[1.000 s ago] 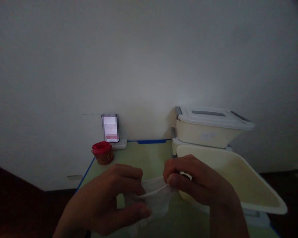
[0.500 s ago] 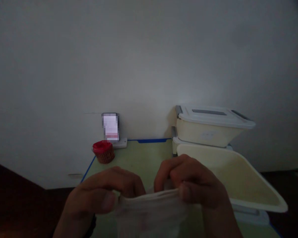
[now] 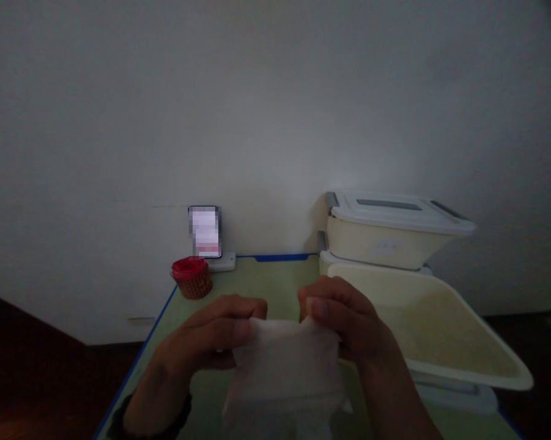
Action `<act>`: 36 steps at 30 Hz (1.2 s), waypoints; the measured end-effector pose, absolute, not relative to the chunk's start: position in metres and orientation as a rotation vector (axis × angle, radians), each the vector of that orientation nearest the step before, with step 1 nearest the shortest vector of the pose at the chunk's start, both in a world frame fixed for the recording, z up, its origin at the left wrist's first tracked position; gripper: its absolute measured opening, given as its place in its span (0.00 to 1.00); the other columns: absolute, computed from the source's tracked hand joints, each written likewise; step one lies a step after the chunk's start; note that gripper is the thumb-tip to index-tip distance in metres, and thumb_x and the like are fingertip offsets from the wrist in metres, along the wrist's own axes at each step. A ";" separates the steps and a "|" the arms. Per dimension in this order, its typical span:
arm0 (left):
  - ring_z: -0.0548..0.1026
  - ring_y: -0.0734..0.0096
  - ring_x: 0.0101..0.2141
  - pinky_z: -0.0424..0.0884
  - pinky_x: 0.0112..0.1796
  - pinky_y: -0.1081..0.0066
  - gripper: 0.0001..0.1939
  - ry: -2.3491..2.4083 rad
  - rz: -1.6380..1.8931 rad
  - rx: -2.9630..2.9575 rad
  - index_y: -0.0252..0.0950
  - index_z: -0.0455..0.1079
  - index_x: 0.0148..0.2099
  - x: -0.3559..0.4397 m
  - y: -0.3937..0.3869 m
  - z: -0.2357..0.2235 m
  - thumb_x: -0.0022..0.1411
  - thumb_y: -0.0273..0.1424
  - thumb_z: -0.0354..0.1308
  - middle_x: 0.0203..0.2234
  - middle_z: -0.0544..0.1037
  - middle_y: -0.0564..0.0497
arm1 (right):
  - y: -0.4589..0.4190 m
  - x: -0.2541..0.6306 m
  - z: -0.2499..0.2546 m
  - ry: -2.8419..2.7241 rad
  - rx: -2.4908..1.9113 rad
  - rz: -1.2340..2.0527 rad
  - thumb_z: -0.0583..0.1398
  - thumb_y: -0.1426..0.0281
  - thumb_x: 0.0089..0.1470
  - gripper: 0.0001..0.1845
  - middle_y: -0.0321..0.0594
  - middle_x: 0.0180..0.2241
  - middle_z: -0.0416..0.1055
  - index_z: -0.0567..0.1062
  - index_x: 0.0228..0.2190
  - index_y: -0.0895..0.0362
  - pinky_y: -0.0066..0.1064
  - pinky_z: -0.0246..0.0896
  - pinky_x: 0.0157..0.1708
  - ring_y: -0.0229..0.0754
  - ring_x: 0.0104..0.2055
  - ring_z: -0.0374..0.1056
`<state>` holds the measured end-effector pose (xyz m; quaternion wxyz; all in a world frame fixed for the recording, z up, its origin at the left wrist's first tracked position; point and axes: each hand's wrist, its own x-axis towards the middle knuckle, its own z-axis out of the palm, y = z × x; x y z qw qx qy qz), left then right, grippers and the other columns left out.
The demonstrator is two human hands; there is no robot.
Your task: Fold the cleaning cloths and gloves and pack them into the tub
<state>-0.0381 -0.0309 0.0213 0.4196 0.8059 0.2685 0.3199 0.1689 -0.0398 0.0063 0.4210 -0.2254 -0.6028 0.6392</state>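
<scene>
A thin, pale white cloth pouch (image 3: 287, 376) hangs between my hands, low in the middle of the view. My left hand (image 3: 202, 339) pinches its upper left corner between thumb and fingers. At the upper right corner, my right hand (image 3: 355, 321) grips the cloth the same way, thumb on top. The top edge is drawn fairly straight between them, and the lower part runs out of the picture. Whether anything is inside cannot be seen.
A shallow cream tray (image 3: 509, 370) lies on the right of the green table (image 3: 266, 284). Behind it stands a lidded white storage box (image 3: 376, 241). At the back left are a small red-lined basket (image 3: 195, 284) and a propped-up phone (image 3: 205, 231) on a white stand.
Both hands have risen slightly and the right has turned inward. My fingers, earlier in the pouch's opening, now pinch its top corners, with more cloth showing below.
</scene>
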 end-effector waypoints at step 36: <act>0.66 0.78 0.23 0.63 0.23 0.77 0.07 0.458 0.817 1.878 0.35 0.63 0.34 -0.040 -0.025 0.034 0.61 0.34 0.51 0.25 0.66 0.54 | -0.045 0.180 0.037 -1.900 -0.784 0.703 0.58 0.66 0.53 0.09 0.35 0.24 0.68 0.75 0.27 0.57 0.24 0.56 0.23 0.32 0.25 0.62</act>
